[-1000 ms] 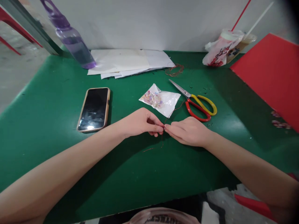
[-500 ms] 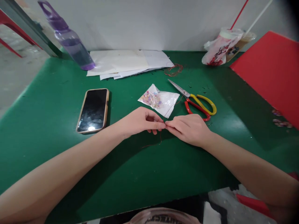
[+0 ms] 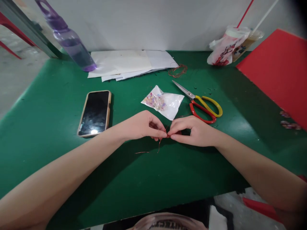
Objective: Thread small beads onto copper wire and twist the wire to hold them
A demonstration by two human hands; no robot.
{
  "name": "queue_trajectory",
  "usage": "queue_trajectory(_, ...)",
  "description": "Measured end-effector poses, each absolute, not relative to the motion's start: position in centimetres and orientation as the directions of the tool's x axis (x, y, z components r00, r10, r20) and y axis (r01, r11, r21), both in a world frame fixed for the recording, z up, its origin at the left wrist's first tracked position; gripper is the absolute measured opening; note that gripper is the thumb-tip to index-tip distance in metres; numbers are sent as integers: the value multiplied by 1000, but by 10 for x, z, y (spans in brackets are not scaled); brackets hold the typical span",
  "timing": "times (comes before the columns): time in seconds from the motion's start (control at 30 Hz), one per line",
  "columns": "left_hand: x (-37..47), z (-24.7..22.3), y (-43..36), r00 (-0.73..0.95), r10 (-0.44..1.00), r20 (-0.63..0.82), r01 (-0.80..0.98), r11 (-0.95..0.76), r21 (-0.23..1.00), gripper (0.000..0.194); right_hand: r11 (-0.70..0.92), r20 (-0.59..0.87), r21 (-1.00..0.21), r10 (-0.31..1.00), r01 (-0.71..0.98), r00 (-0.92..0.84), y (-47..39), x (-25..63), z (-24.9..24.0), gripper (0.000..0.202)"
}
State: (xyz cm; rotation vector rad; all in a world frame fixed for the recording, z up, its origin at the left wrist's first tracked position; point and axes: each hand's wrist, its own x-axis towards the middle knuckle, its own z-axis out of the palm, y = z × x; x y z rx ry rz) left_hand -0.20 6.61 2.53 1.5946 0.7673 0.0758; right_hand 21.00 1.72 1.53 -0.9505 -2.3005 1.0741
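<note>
Thin red cord (image 3: 159,145) runs between my fingertips, with a loose end hanging below them over the green table. My left hand (image 3: 153,126) pinches it between thumb and forefinger. Close against it, my right hand (image 3: 192,131) is closed in a pinch on the same cord; the exact spot they grip is too small to make out. Just beyond my hands lies a small clear-and-white packet (image 3: 163,102) of colourful beads. Scissors (image 3: 196,99) with one red and one yellow handle rest beyond my right hand, blades pointing to the far left.
On the green table (image 3: 134,188), a phone (image 3: 94,112) lies left of my hands. A purple water bottle (image 3: 74,48) and white papers (image 3: 120,64) are at the back, beside a coil of cord (image 3: 177,71). Bagged drink cups (image 3: 227,48) and a red board (image 3: 278,70) occupy the right.
My right hand has turned so its thumb shows, and both hands' fingertips have come slightly nearer me. The hanging cord has shifted a little left.
</note>
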Motion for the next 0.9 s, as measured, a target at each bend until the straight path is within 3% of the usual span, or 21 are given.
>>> queue_trajectory(0.2,-2,29,63,806,429,-408,439,30,898,16,397,-28,-851,621,345,-784,19,211,20,20)
queue_trajectory(0.5,-2,28,61,825,391,-408,411,80,908,13,249,-172,-894,578,373,-798,18,213,20,20)
queue_trajectory(0.77,-2,28,60,847,341,-408,383,140,913,11,111,-174,-953,557,280,-812,19,213,17,21)
queue_trajectory(0.9,-2,26,60,842,339,-420,382,176,907,12,117,-192,-944,567,310,-801,16,211,16,18)
